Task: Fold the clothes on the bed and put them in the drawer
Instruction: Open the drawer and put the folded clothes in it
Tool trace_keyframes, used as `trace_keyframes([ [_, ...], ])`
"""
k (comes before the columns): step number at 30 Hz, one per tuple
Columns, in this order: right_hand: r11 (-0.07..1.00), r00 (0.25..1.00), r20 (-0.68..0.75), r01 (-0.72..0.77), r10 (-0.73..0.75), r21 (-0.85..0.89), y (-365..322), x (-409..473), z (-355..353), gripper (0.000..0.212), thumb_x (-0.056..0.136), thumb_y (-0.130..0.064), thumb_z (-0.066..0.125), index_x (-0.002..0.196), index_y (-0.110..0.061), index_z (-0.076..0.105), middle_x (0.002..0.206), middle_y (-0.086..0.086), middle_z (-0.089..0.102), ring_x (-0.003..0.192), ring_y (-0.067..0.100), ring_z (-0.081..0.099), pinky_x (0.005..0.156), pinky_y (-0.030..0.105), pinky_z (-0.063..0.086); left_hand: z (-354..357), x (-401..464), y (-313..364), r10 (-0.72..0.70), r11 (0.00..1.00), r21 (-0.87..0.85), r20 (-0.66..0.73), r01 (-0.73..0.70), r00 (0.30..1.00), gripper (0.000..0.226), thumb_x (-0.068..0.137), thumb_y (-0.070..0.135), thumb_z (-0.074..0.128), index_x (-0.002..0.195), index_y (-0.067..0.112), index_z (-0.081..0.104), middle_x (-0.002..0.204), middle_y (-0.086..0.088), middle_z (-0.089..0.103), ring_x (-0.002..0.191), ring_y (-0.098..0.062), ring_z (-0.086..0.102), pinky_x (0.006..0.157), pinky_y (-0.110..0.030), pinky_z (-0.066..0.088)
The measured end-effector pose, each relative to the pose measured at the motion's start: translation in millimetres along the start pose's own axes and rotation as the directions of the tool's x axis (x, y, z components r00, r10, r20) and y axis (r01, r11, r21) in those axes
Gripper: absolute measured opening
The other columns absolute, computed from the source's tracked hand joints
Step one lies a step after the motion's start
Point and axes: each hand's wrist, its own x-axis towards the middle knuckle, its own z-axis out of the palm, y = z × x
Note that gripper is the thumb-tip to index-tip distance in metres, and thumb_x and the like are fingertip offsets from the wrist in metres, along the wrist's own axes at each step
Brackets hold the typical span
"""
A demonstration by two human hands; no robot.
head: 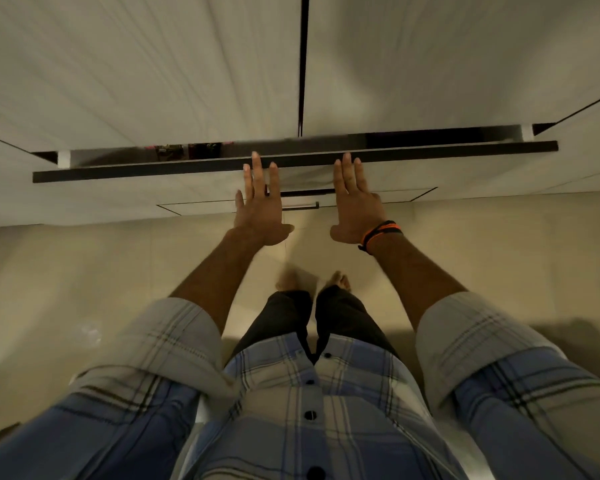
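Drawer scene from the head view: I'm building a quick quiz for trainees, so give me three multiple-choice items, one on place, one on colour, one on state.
1. Where do the hands rest?
A. on the drawer front
B. on the floor
C. on a shirt

2. What colours is the wristband?
A. green and white
B. orange and black
C. all blue

3. How is the drawer?
A. fully shut
B. slightly open
C. taken out

Key: A, the left hand and right hand lie flat on the drawer; B, the wristband shows orange and black; B, a narrow gap shows behind the front.

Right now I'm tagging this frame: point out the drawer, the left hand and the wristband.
drawer (153, 170): head view, dark top edge of its front.
left hand (261, 206): head view, back of hand.
wristband (381, 233): head view, orange-black band.
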Motion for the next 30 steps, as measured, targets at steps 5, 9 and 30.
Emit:
trace_keyframes([
  [5, 0.999, 1.000, 0.018, 0.020, -0.020, 0.031, 5, 9, -5, 0.112, 0.079, -0.023, 0.066, 0.155, -0.007, -0.015, 0.162, 0.012, -0.024, 0.151, 0.032, -0.016, 0.110, 0.046, 0.042, 2, 3, 19, -0.386, 0.618, -0.731, 0.038, 0.289, 0.922, 0.108, 0.085, 0.020, 0.074, 0.153, 0.002, -0.007, 0.162, -0.019, -0.008, 0.147, -0.033, 0.017, 0.115, -0.033, 0.026],
  [9, 0.968, 0.999, -0.045, 0.018, -0.007, 0.251, 4, 16, -4, 0.104, 0.081, -0.021, 0.067, 0.157, -0.007, -0.004, 0.164, 0.014, -0.015, 0.151, 0.030, -0.013, 0.119, 0.042, 0.024, -13, 36, 19, -0.349, 0.195, -0.941, 0.198, 0.277, 0.916, 0.061, 0.085, 0.007, 0.070, 0.139, -0.002, 0.042, 0.129, -0.014, 0.055, 0.126, -0.029, 0.051, 0.091, -0.017, 0.044],
  [30, -0.089, 0.923, 0.285, -0.271, 0.259, 0.958, 4, 62, -41, 0.033, 0.081, 0.018, 0.057, 0.088, -0.013, 0.051, 0.085, -0.001, 0.050, 0.088, 0.013, 0.053, 0.105, 0.038, 0.045, -41, 66, 17, -0.258, -0.165, -0.970, 0.217, 0.178, 0.942, 0.036, 0.076, -0.021, 0.060, 0.103, -0.001, 0.049, 0.096, -0.008, 0.059, 0.095, -0.021, 0.062, 0.080, -0.028, 0.051],
])
